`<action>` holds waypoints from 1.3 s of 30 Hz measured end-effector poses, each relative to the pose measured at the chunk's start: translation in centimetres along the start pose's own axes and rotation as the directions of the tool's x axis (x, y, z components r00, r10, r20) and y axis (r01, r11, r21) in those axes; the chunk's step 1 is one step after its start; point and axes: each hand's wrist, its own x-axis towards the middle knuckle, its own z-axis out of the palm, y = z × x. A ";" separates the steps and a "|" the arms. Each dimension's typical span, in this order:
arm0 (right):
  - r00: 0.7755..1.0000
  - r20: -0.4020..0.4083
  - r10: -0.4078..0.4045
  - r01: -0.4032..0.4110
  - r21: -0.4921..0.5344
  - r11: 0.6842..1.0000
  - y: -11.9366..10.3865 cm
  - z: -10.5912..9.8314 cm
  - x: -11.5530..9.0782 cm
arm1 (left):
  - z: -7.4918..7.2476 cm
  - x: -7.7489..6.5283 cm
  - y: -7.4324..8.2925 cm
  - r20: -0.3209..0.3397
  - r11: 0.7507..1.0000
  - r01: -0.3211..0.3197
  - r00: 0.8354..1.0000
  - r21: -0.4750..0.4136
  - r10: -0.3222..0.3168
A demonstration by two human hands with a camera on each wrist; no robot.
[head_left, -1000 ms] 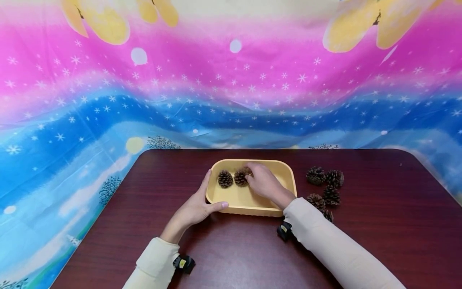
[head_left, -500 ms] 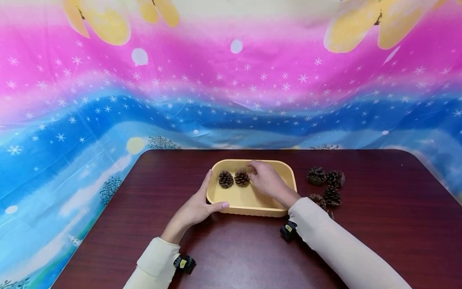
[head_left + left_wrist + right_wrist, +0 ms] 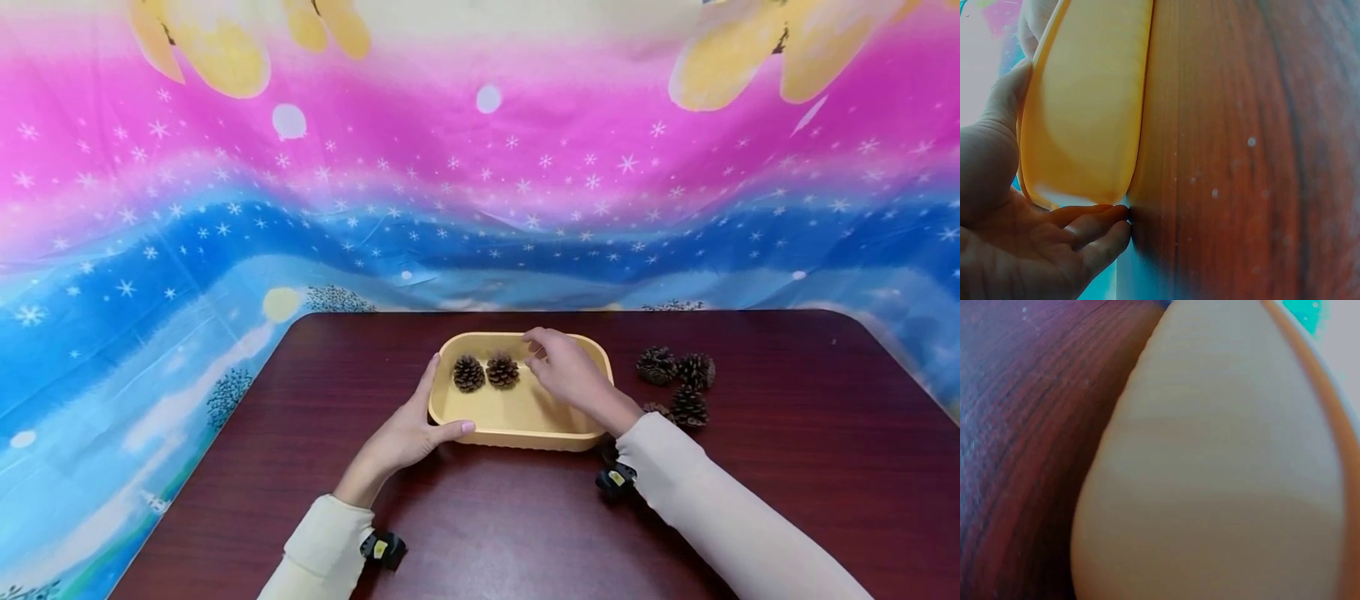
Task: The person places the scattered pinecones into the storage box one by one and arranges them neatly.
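A yellow plastic box [image 3: 517, 437] stands on the table, with two brown pine cones side by side in its left half: one [image 3: 468, 373] at the left, another [image 3: 502, 370] to its right. My left hand [image 3: 405, 432] grips the box's left end, thumb over the front rim and fingers along the side. In the left wrist view, those fingers [image 3: 1100, 240] lie against the end of the box wall [image 3: 1091, 106]. Over the box's right half is my right hand [image 3: 567, 371], fingers bent, apart from the cones; nothing shows between them. The right wrist view shows only the box's outer wall [image 3: 1210, 456].
Several more pine cones [image 3: 690, 406] lie on the dark red wooden table [image 3: 810, 433] right of the box, partly hidden by the right sleeve [image 3: 675, 454]. A patterned cloth [image 3: 480, 183] hangs behind the table.
My right hand has drawn back to the right, away from the second pine cone, which stays in the box. The left hand and the box have kept their places.
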 end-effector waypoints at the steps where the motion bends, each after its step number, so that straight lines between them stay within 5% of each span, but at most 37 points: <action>1: 1.000 -0.007 -0.006 0.006 0.000 1.000 0.0 -0.2 -0.1 | 0.0 0.0 0.0 0.001 1.000 -0.001 1.000 -0.004 0.001; 14: 0.992 -0.099 -0.074 0.071 -0.030 0.997 1.4 -3.1 -1.8 | 0.1 -0.2 -0.3 -0.003 1.000 0.000 1.000 0.010 0.000; 39: 0.991 -0.133 0.000 -0.005 -0.036 0.999 4.3 -8.0 -4.3 | 0.0 -0.2 -0.2 -0.003 1.000 -0.009 1.000 0.013 0.009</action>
